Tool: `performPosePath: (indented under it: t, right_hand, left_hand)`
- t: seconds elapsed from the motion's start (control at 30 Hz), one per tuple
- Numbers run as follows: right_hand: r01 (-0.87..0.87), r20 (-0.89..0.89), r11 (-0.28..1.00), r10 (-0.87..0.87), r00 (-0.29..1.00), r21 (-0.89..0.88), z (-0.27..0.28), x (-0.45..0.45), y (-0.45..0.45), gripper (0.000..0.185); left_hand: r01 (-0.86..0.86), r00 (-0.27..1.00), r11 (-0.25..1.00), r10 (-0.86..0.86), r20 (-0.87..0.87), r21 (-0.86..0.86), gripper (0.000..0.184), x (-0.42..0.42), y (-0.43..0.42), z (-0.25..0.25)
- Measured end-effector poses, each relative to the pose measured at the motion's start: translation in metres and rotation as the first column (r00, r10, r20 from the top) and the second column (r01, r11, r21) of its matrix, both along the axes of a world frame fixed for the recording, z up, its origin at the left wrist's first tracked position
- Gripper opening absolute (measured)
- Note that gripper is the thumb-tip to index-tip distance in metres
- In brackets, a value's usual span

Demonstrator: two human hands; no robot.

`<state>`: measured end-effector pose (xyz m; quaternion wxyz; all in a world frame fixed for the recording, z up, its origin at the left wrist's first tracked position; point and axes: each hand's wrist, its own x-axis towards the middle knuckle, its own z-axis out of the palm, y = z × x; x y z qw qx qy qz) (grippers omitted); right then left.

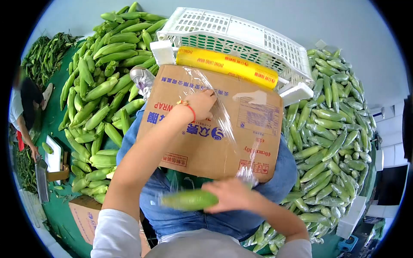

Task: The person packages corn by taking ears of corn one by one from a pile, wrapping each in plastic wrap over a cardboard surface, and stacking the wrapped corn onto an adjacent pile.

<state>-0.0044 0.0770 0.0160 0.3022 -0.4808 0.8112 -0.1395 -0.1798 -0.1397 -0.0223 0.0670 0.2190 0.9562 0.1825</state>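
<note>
A brown cardboard box [172, 92] lies across my lap, with a strip of clear plastic film [224, 122] running over its top. My left hand [201, 103], a red string on its wrist, is on the box near the roll. Its fingers are bunched at the film, partly hidden. Below the box's near edge, my right hand [230, 195] grips an ear of corn [189, 200] in green husk, blurred by motion. Some film gleams around the corn and beside that hand. Beyond the box, a yellow roll of wrap [228, 65] sits on a white holder.
A white plastic crate [241, 32] stands behind the roll. Unwrapped corn [101, 86] is heaped on the left, film-wrapped corn [329, 142] on the right. Another person [26, 112] works at far left beside a white board [52, 157]. A second carton [84, 217] lies at lower left.
</note>
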Motion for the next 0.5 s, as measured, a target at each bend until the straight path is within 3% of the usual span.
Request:
performPosePath:
  t: [0.03,0.07,0.1,0.13,0.2,0.23,0.27,0.33,0.37,0.4,0.43,0.47,0.5]
  right_hand:
    - [0.017,0.1,0.998,-0.023,0.995,0.061,0.007,0.015,0.004,0.075]
    - [0.027,0.2,0.992,-0.052,0.978,0.122,0.012,0.026,0.008,0.08]
    - [0.093,0.252,0.991,-0.114,0.961,0.094,0.01,0.031,0.016,0.073]
    - [0.351,0.398,0.936,-0.311,0.863,-0.03,-0.006,0.038,0.02,0.071]
    - [0.805,0.716,0.583,-0.516,0.471,-0.109,-0.045,0.057,0.03,0.067]
    - [0.903,0.912,0.351,-0.399,-0.094,0.247,-0.022,0.048,0.021,0.053]
    - [0.903,0.927,0.315,-0.326,-0.188,0.294,-0.004,0.041,0.012,0.053]
    - [0.694,0.829,0.555,0.014,-0.56,0.459,-0.006,0.042,0.01,0.054]
    - [0.676,0.838,0.56,-0.063,-0.543,0.48,0.0,0.044,-0.004,0.077]
    - [0.623,0.725,0.672,0.183,-0.664,0.401,-0.007,0.046,-0.014,0.083]
    - [0.587,0.531,0.756,0.384,-0.755,0.289,-0.019,0.049,-0.021,0.088]
    - [0.61,0.372,0.77,0.52,-0.769,0.185,-0.025,0.056,-0.031,0.089]
    - [0.636,0.299,0.756,0.578,-0.759,0.155,-0.026,0.063,-0.038,0.089]
  left_hand:
    - [-0.035,0.999,0.993,0.03,0.041,0.112,0.039,0.005,-0.003,0.009]
    - [-0.062,0.985,0.952,0.107,-0.136,0.3,0.032,0.021,-0.007,0.01]
    - [-0.044,0.933,0.879,0.206,-0.295,0.475,0.025,0.045,-0.007,0.009]
    - [-0.1,0.944,0.811,0.261,-0.203,0.577,0.02,0.079,-0.003,0.029]
    - [-0.035,0.962,0.742,0.207,-0.178,0.669,0.028,0.145,0.003,0.042]
    - [0.001,0.97,0.793,0.146,-0.192,0.609,0.033,0.167,0.007,0.044]
    - [-0.064,0.984,0.828,0.146,-0.103,0.557,0.036,0.182,0.013,0.04]
    - [-0.213,0.947,0.464,0.315,0.064,0.86,0.05,0.192,0.02,-0.014]
    - [-0.459,0.868,-0.185,0.116,0.483,0.869,0.065,0.191,0.026,0.008]
    - [-0.381,0.873,-0.515,0.073,0.482,0.767,0.076,0.186,0.037,0.022]
    - [-0.373,0.91,-0.625,-0.101,0.403,0.686,0.067,0.183,0.036,0.026]
    - [-0.392,0.918,-0.717,-0.264,0.296,0.577,0.059,0.181,0.037,0.028]
    - [-0.414,0.91,-0.71,-0.308,0.278,0.57,0.05,0.177,0.038,0.023]
